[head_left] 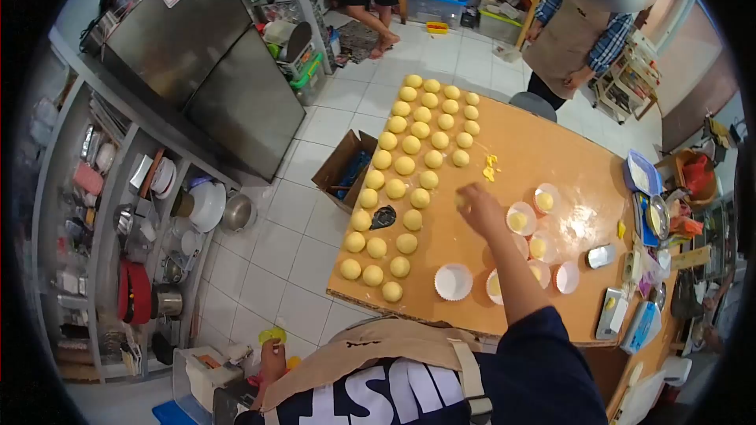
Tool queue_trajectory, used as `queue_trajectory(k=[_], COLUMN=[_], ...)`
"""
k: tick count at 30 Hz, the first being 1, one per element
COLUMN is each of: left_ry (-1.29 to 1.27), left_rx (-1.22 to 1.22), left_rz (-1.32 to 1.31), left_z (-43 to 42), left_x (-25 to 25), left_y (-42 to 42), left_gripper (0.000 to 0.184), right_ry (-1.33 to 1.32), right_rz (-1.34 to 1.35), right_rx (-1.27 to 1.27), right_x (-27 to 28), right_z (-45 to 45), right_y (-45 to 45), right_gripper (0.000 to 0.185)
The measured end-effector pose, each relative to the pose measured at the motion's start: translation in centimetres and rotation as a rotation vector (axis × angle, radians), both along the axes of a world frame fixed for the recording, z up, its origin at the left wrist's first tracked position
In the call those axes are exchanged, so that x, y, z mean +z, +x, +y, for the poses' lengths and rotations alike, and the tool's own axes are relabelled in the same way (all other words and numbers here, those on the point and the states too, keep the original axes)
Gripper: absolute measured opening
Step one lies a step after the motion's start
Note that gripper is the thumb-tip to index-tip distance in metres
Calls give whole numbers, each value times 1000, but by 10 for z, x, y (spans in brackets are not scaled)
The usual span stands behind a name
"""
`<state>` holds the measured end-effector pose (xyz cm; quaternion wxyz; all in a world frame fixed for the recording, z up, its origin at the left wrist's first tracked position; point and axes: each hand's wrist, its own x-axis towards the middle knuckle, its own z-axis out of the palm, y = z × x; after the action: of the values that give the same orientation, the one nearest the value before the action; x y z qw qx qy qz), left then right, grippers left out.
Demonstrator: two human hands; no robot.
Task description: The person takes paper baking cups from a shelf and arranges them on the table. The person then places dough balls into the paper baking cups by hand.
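Note:
My right hand (482, 211) reaches over the wooden table, fingers closed on a small pale yellow dough piece (461, 200). Rows of round yellow dough balls (405, 165) lie to its left. Yellow scraps (490, 168) lie just beyond it. Near my right forearm stand several paper cups, among them a cup with yellow dough inside (517, 220) and a white fluted cup (453, 282). Low at my left side, my left hand (273, 360) has its fingers curled beside a yellow-green thing (272, 335); what they hold is unclear.
A black patch (383, 217) marks the table (551, 145) among the dough balls. A cardboard box (344, 169) stands on the floor beside it. Tools and a metal tin (601, 256) lie at the right. Beyond the table stands a person in an apron (568, 43); another person's legs (372, 12) show farther back.

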<state>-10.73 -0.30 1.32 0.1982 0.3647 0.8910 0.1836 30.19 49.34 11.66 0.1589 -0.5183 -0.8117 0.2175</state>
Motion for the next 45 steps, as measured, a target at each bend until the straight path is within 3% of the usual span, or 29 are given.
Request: queue_trajectory(k=[3,6,12,15,19,21,25,28,32,35,41,45], left_ry=[194,156,250,329,227,264,178,174,202,196,230,213], left_rx=[-159,-299,-241,-411,-377,-424,-270,-137,-79,-78,-161,-150], left_rz=[-50,20,-74,14,-15,51,-24,-109,-144,-239,-86,-150], left_z=[24,64,109,110,99,82,53,33,9,-2,39,49], left_x=[-41,-38,-34,-33,-31,-49,-67,-77,-98,-131,-77,-85], left_y=[-19,-28,-35,-38,-33,-40,-42,-39,-41,-57,-29,-35], left_gripper=[19,18,17,18,18,18,20,21,21,21,21,20], right_ry=[-118,-187,-129,-90,-2,14,41,-80,-538,-978,-1076,-1088], right_rz=[55,54,-147,-273,-324,-356,-261,87,473,483,427,429], right_rx=[94,128,91,100,134,123,107,33,-310,-317,-355,-355], right_x=[-4,-18,-39,-46,-49,-36,-19,-41,-42,-51,-101,-99], right_z=[-71,-125,-162,-164,-170,-174,-177,-165,-140,-128,-127,-125], right_y=[20,32,31,25,19,17,23,34,29,19,11,11], right_gripper=[33,35,36,40,49,48,43,31,25,26,27,26])
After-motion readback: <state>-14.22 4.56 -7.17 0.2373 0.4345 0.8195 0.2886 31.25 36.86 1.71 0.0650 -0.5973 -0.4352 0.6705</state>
